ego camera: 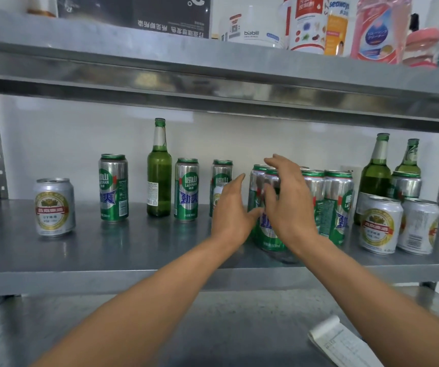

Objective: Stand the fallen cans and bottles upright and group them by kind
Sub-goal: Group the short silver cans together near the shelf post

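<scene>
Paper notepad (343,343) lies lowest. Both hands, left hand (231,207) and right hand (287,200), are spread open around tall green LAOIHAN cans (268,221) standing mid-shelf. Three green bottles (159,178) stand upright.

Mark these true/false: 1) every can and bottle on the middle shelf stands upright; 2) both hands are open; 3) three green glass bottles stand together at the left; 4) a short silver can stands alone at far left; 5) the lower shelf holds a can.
1) True as far as visible on the grey metal middle shelf.
2) True: left hand and right hand grip nothing.
3) False: one green glass bottle stands left, two right.
4) True: short silver can.
5) False: only a paper notepad.
</scene>
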